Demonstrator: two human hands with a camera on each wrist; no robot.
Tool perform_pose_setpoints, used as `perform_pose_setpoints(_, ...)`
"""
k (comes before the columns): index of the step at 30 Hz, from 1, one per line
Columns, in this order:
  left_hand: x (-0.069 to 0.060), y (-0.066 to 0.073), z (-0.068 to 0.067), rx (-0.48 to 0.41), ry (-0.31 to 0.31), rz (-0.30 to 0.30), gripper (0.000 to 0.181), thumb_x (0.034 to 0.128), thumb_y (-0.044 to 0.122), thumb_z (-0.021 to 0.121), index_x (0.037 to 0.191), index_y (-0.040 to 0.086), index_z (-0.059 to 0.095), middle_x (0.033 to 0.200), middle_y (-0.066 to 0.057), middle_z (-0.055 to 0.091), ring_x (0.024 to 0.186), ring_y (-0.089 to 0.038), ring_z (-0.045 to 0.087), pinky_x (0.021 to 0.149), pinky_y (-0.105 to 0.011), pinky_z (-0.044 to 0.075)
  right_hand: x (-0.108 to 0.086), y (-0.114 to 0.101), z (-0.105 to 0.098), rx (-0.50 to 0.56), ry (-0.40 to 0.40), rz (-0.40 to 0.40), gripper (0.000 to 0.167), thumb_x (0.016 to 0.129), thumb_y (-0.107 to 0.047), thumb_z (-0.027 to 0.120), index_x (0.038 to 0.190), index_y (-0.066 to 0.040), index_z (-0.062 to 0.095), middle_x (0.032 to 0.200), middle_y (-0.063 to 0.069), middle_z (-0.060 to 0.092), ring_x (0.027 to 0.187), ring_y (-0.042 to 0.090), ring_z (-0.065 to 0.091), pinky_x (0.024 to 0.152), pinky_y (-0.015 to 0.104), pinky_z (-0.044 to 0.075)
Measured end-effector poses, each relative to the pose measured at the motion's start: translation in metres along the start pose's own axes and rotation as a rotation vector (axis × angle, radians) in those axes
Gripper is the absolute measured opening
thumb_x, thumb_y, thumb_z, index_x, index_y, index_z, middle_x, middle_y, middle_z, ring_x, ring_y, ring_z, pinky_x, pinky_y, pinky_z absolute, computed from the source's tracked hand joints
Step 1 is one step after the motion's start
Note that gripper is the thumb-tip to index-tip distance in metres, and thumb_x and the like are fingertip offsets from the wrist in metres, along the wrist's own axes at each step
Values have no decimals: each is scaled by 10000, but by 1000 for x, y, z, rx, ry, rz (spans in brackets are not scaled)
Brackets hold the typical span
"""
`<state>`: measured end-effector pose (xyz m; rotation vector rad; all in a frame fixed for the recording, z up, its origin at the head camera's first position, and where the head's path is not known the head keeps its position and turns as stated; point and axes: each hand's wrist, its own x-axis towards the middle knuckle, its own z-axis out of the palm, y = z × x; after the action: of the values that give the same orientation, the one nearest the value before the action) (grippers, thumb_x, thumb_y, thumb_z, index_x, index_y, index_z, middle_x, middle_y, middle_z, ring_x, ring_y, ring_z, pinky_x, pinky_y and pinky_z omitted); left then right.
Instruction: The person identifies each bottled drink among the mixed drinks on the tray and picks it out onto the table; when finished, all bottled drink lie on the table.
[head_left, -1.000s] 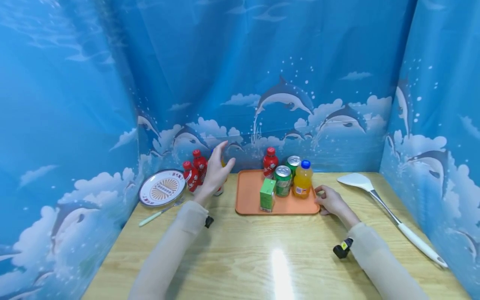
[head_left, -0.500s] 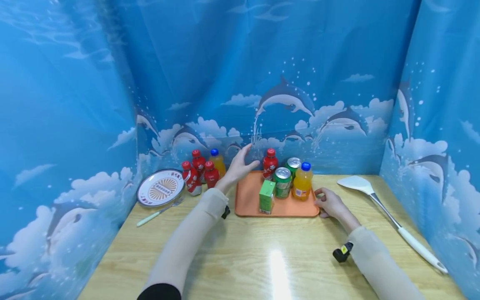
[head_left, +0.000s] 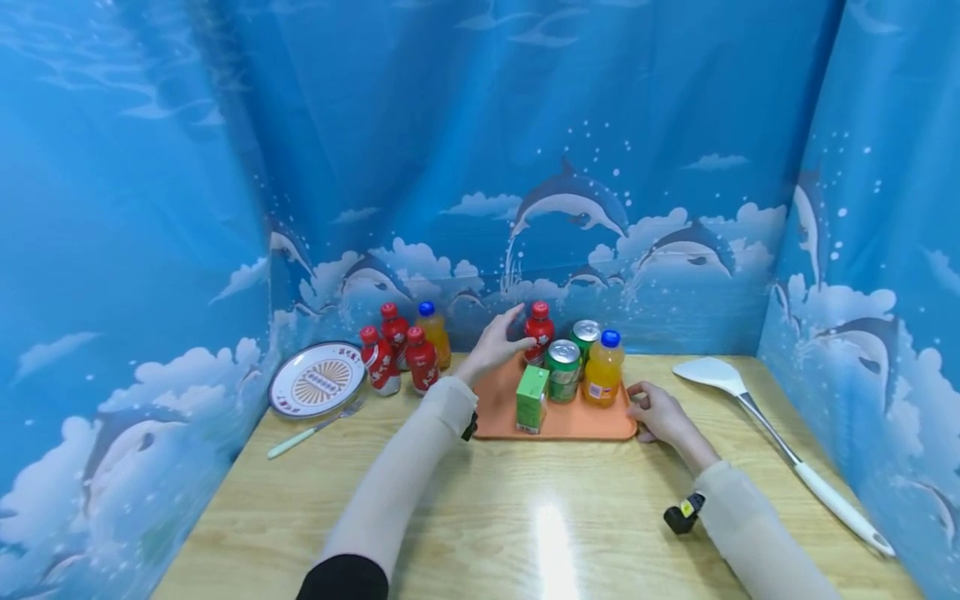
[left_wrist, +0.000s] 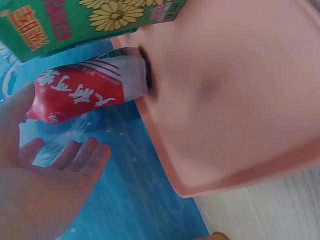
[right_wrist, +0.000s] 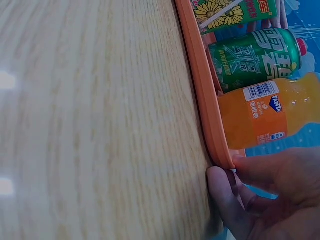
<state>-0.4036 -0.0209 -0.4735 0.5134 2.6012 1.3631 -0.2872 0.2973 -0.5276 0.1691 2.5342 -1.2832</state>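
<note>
An orange tray [head_left: 573, 423] bears a green drink carton [head_left: 531, 400], two green cans, the nearer can [head_left: 563, 372] beside an orange soda bottle [head_left: 602, 373], and a red bottle [head_left: 540, 325] at the back. My left hand [head_left: 491, 346] reaches over the tray's left side, thumb and fingers spread around the left of that red bottle. In the left wrist view a gap shows between the fingers and the red bottle [left_wrist: 85, 90]. At the tray's right edge, my right hand [head_left: 663, 415] pinches the rim; the right wrist view shows finger and thumb on the tray corner [right_wrist: 220, 145].
Left of the tray stand several bottles: red ones, such as a red bottle [head_left: 422, 367], and an orange soda bottle [head_left: 437, 333]. Further left lie a patterned plate [head_left: 279, 392] and a fork [head_left: 300, 437]. A white spatula [head_left: 825, 487] lies at the right. A dolphin-print curtain [head_left: 480, 167] surrounds the table.
My left hand has moved right, from the left bottle group to the red bottle on the tray, uncovering the bottles behind it. My right hand stays at the tray's edge.
</note>
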Motion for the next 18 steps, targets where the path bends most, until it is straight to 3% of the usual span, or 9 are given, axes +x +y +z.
perform_pose_setpoints(7,7,-8,12,45,-16,17,799,994,316,747,1665,327,314,1655,-138,404,1501,-358,435,1207,-588,444,-2,-2,4,6,13,-3,460,1045,-37,579,1473,51,435,1066,210,608,762,186,660,638,330,648)
perform_pose_setpoints(13,8,-3,21,99,68,-27,785,959,334,787,1634,328,387,1617,-112,475,1467,-345,489,1180,-587,474,-1,-3,3,5,19,10,463,1042,-39,587,1472,47,439,1089,226,622,771,190,670,640,328,651)
perform_pose_setpoints(18,11,7,27,198,143,-60,770,931,330,816,1603,310,440,1564,-79,551,1431,-317,544,1164,-580,493,-1,-2,0,9,16,6,460,1043,-40,588,1470,50,440,1057,208,612,756,185,666,634,331,650)
